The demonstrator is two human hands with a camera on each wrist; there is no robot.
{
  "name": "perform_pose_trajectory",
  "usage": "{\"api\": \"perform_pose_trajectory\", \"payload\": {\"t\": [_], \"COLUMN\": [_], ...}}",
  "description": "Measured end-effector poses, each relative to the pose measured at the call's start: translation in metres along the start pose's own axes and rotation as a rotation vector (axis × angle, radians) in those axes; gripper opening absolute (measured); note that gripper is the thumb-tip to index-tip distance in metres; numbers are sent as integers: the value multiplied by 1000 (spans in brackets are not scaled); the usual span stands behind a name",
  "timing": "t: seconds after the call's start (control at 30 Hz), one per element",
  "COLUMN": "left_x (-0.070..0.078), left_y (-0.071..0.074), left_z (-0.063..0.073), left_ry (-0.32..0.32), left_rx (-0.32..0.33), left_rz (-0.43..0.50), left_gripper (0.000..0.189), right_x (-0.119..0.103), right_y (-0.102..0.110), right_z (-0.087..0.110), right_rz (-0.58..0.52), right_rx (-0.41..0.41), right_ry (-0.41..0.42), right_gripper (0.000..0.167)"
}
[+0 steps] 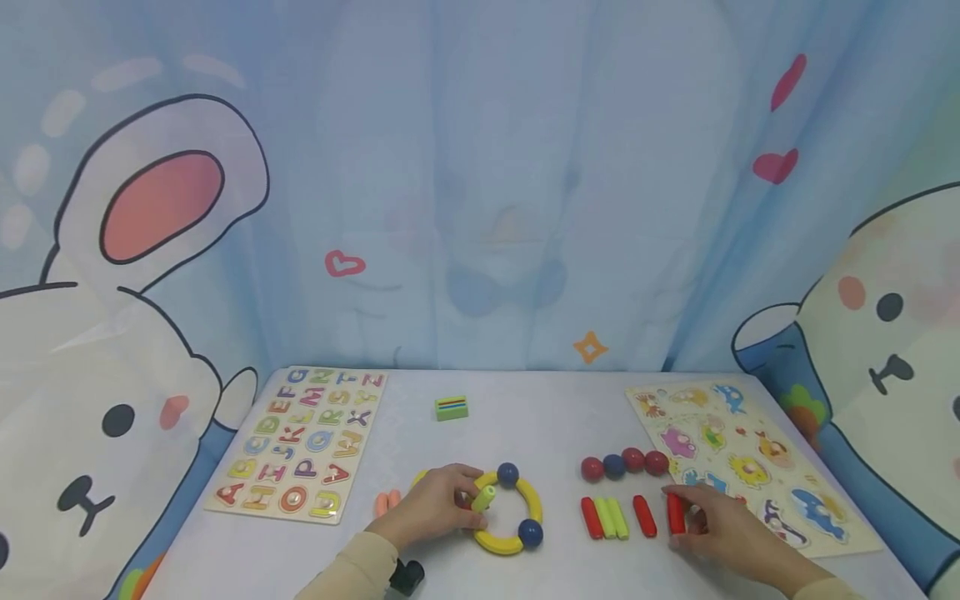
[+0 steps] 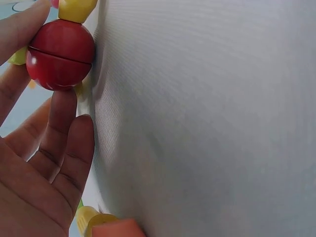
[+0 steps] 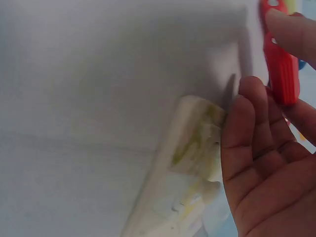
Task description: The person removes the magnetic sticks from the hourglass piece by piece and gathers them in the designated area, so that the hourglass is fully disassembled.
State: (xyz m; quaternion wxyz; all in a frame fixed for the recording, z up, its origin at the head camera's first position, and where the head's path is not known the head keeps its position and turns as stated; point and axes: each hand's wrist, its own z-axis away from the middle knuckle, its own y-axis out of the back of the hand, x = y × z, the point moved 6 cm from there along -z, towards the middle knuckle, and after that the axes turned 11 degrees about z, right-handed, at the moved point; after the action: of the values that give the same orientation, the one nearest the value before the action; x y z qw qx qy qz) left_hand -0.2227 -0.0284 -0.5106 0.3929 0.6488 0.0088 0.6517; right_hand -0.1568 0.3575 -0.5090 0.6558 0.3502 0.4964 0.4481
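My left hand point(image 1: 437, 507) holds a glossy red ball point(image 2: 60, 55) between thumb and fingers, at the left side of a ring. The ring joins curved yellow pieces point(image 1: 532, 498) with blue balls point(image 1: 530, 533). A lime green stick point(image 1: 484, 498) sticks up beside the left fingertips; whether it is fixed to the ball cannot be told. At the right, my right hand point(image 1: 722, 525) pinches a red stick point(image 3: 283, 74) between thumb and fingers, at the right end of a row of red sticks point(image 1: 644, 516) and lime green sticks point(image 1: 611, 517).
Behind the sticks lies a row of red balls point(image 1: 633, 460) with one blue ball point(image 1: 613, 467). An alphabet board point(image 1: 300, 446) lies left, an animal board point(image 1: 750, 467) right. A small green striped block point(image 1: 452, 408) stands at the back. Pink sticks point(image 1: 387, 502) and a black object point(image 1: 407, 577) lie near the left wrist.
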Motion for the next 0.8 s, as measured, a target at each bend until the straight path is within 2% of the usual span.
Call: {"api": "perform_pose_trajectory", "payload": {"t": [0.13, 0.33, 0.8], "left_x": [0, 0, 0], "left_y": [0, 0, 0], "left_z": [0, 1, 2], "left_ry": [6, 8, -12], "left_rx": [0, 2, 7], "left_rz": [3, -1, 8], "left_gripper": [19, 21, 21], "right_x": [3, -4, -8], "right_y": [-9, -8, -9], "right_z": [-5, -8, -9], "right_rz": [43, 81, 44], "right_rx": [-28, -23, -16], "right_ry": [16, 71, 95], "right_gripper": [80, 75, 70]}}
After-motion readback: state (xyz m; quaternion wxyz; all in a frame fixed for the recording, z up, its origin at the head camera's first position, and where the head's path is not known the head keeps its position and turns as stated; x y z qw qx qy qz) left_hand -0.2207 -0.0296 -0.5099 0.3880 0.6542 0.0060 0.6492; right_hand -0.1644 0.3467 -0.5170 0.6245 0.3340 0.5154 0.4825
